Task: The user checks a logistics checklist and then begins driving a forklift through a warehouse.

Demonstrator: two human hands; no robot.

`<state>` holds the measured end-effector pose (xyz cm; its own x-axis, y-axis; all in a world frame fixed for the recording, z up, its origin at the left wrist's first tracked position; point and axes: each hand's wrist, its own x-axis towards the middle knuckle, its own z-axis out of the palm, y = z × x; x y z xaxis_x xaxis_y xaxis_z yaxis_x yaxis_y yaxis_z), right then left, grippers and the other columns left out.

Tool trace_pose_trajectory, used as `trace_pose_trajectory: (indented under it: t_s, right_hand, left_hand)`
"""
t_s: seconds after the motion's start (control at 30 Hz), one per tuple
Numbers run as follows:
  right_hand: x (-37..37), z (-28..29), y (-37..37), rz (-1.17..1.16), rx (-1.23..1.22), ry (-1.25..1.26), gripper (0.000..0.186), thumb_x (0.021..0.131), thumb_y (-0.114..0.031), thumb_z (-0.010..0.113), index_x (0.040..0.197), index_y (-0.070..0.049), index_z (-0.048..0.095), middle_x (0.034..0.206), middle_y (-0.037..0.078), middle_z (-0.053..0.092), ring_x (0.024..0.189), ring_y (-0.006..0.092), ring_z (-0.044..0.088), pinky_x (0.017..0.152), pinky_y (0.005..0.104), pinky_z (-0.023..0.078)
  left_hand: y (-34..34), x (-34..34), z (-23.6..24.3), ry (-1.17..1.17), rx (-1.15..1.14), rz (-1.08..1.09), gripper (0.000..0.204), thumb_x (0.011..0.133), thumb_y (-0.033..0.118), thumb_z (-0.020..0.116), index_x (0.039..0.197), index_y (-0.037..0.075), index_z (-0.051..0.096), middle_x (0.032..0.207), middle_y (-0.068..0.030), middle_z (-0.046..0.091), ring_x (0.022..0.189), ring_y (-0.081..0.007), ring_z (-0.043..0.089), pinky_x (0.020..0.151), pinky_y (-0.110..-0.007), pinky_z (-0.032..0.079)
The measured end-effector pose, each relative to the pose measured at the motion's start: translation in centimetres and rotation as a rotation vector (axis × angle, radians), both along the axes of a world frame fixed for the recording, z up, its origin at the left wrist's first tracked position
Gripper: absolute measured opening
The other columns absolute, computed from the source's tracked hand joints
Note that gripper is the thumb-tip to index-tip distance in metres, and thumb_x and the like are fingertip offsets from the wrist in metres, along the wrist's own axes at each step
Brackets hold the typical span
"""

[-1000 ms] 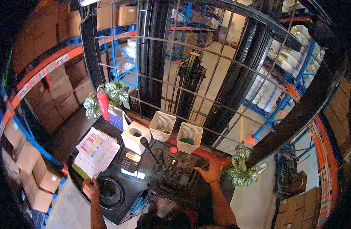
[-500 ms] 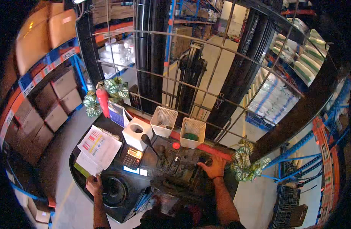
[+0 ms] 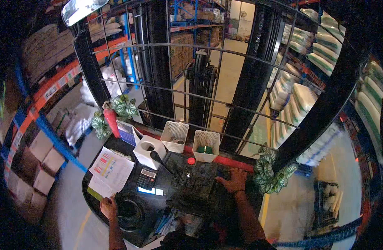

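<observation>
My left hand (image 3: 108, 207) is closed at the left rim of a black steering wheel (image 3: 131, 216); the fingers partly hide the grip. Just beyond it lies a clipboard with printed sheets (image 3: 110, 168) and a green edge. My right hand (image 3: 234, 180) rests on the right side of the dark console (image 3: 195, 179), thumb spread to the left and fingers pointing forward. Between the hands are a calculator (image 3: 146, 179), a lit display (image 3: 152, 191), a black stalk (image 3: 159, 160) and a red button (image 3: 191, 161).
A white tissue box (image 3: 149, 151), two cream baskets (image 3: 175, 136), a desk calendar (image 3: 128, 134), a red bottle-shaped object (image 3: 111, 121) and leafy plants (image 3: 268, 171) line the console. Past the wire guard (image 3: 191, 91) and mast (image 3: 153, 66), racks of cartons and stacked sacks (image 3: 324, 54) flank an aisle.
The racks and sacks outside have shifted across the view, with more of the aisle's sacks showing at right. Both hands keep about the same places on the console.
</observation>
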<state>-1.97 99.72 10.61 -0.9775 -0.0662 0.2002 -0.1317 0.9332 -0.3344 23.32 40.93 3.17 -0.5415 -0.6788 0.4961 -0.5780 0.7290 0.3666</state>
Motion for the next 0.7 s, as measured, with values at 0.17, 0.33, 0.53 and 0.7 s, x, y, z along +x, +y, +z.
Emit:
trace_pose_trajectory:
  t_s: [0.17,0.33,0.53,0.7]
  right_hand:
    - [0.2,0.0,-0.5,0.027,-0.010,0.195,0.095,0.071,-0.080,0.079,0.136,-0.012,0.069,0.128,0.019,0.067,0.129,0.0411,0.058,0.115,0.0623,0.036]
    - [0.7,1.6,-0.5,0.113,-0.306,0.019,0.101,0.075,-0.081,0.076,0.147,-0.012,0.059,0.149,0.020,0.059,0.144,0.0458,0.048,0.124,0.0653,0.026]
    - [0.3,2.3,-0.8,-0.024,-0.019,-0.131,0.097,0.073,-0.081,0.078,0.129,-0.002,0.069,0.133,0.021,0.067,0.143,0.0423,0.049,0.123,0.0655,0.025]
    - [0.1,0.8,0.2,0.027,-0.120,-0.146,0.101,0.074,-0.085,0.073,0.127,0.000,0.070,0.140,0.022,0.062,0.142,0.0426,0.048,0.122,0.0658,0.026]
  left_hand:
    - [0.2,0.2,0.1,0.072,0.029,0.010,0.039,0.094,0.029,0.072,0.069,0.003,0.058,0.073,-0.0168,0.061,0.072,-0.0405,0.063,0.067,-0.055,0.047]
    - [0.3,0.3,0.4,0.095,-0.046,-0.032,0.039,0.093,0.028,0.073,0.069,0.002,0.058,0.073,-0.0176,0.060,0.072,-0.0417,0.062,0.066,-0.056,0.047]
    - [0.3,1.2,0.1,0.156,-0.072,-0.039,0.036,0.092,0.025,0.075,0.070,0.001,0.061,0.075,-0.0182,0.062,0.073,-0.0419,0.063,0.067,-0.054,0.049]
    - [0.1,1.4,-0.7,0.108,-0.072,0.039,0.037,0.092,0.027,0.075,0.069,0.001,0.062,0.073,-0.0181,0.062,0.072,-0.0412,0.064,0.067,-0.053,0.049]
